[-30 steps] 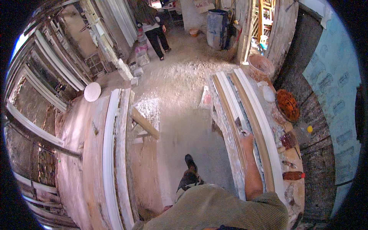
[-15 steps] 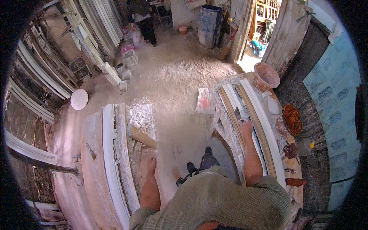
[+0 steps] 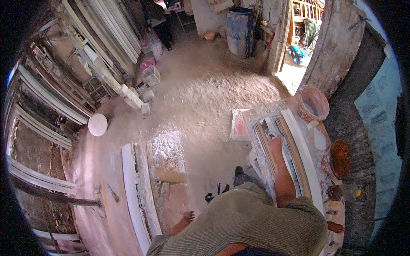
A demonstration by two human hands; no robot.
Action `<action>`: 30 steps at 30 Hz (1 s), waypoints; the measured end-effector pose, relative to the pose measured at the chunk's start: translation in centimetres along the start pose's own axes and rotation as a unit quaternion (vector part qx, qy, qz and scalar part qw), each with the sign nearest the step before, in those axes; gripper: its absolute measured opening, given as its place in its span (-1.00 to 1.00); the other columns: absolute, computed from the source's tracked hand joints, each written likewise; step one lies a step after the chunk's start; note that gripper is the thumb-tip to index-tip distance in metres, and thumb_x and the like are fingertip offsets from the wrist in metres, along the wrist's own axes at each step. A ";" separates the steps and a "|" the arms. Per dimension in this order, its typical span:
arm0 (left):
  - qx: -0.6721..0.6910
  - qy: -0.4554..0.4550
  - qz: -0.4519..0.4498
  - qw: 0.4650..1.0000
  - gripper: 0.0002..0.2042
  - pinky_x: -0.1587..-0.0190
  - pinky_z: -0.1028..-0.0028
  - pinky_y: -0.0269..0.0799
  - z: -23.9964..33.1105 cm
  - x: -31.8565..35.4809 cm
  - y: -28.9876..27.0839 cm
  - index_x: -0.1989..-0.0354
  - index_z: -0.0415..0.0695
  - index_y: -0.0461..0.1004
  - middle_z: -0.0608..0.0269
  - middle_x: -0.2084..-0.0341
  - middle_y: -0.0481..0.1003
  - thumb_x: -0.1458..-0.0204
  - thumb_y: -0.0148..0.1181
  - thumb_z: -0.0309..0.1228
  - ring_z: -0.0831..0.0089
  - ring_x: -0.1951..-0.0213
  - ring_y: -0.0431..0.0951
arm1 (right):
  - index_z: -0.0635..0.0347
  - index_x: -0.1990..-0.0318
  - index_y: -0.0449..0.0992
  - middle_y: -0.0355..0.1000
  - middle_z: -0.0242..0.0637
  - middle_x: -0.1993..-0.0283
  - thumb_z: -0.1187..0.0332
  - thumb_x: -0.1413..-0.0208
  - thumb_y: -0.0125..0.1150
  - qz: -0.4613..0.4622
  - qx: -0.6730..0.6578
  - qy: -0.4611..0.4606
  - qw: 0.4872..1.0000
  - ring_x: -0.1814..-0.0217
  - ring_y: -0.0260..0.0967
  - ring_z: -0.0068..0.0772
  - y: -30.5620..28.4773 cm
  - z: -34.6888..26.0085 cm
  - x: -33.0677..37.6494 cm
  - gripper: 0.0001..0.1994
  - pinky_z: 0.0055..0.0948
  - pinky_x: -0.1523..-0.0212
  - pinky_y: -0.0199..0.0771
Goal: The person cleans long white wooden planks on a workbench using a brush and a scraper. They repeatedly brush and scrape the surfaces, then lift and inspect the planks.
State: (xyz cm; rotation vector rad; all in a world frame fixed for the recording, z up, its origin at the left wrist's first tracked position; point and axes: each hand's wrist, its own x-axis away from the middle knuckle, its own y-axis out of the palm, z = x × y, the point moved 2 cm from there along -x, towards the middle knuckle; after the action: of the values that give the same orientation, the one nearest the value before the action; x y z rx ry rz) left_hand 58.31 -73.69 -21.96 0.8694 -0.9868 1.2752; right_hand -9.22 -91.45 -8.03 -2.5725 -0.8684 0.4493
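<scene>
My right hand (image 3: 276, 143) grips a small pointed trowel (image 3: 265, 126), its blade aimed away from me over the right bench. Under the hand runs a white strip (image 3: 269, 123) lying between brown ridged strips (image 3: 282, 123). To the right of these lies a long white moulding (image 3: 299, 145). My left hand (image 3: 186, 217) hangs low at my left side with its fingers apart, holding nothing. Nearest to it are a short wooden board (image 3: 170, 176) and the left bench with another long white moulding (image 3: 130, 179).
On the right bench stand a pinkish basin (image 3: 314, 103) and an orange bowl (image 3: 340, 158). A brush (image 3: 113, 194) lies on the left bench. A white round disc (image 3: 98, 124) is at far left. Farther off are a blue drum (image 3: 239, 32), a doorway and a person (image 3: 160, 23).
My right hand and the trowel have moved forward along the strip. My left hand has drawn back toward my body, its fingers now spread. The whole view has shifted slightly.
</scene>
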 end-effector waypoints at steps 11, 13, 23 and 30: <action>-0.035 0.169 0.047 0.984 -0.71 0.39 0.42 0.39 16.0 -4.0 7.9 0.06 -0.10 0.51 0.28 0.32 0.53 -0.11 0.12 -0.24 0.42 0.39 0.49 | 0.37 0.17 0.57 0.57 -0.09 0.31 0.38 0.08 0.30 -0.061 -0.006 -0.043 0.997 0.31 0.52 -0.25 3.1 -5.4 -6.2 -0.69 -0.33 0.22 0.49; -0.101 0.234 0.047 0.966 -0.71 0.39 0.44 0.39 18.7 -4.4 8.9 0.09 -0.11 0.53 0.28 0.34 0.53 -0.09 0.16 -0.22 0.45 0.39 0.49 | 0.38 0.17 0.57 0.57 -0.08 0.30 0.37 0.06 0.30 -0.069 0.004 -0.035 0.997 0.28 0.52 -0.25 3.6 -5.4 -6.2 -0.69 -0.34 0.19 0.49; -0.143 0.193 -0.005 0.971 -0.71 0.31 0.32 0.41 21.4 -4.5 6.9 0.09 -0.07 0.50 0.26 0.22 0.51 -0.07 0.13 -0.23 0.36 0.28 0.48 | 0.36 0.13 0.58 0.57 -0.06 0.23 0.39 0.05 0.26 -0.036 -0.028 0.011 0.999 0.14 0.51 -0.26 -0.4 -7.8 -1.6 -0.69 -0.37 0.04 0.44; -0.148 0.118 -0.004 0.982 -0.70 0.28 0.25 0.41 15.3 -6.6 0.0 0.06 -0.05 0.47 0.25 0.20 0.51 -0.07 0.13 -0.22 0.32 0.25 0.49 | 0.33 0.16 0.59 0.56 -0.04 0.24 0.36 0.07 0.28 -0.017 0.017 0.088 0.996 0.13 0.50 -0.23 -3.3 -10.7 5.9 -0.69 -0.32 0.03 0.44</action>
State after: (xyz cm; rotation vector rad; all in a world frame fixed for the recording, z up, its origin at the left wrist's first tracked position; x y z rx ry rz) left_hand 56.55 -90.27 -22.75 0.4802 -0.9504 1.1565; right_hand -1.98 -88.07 1.73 -2.5171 -0.8318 0.2212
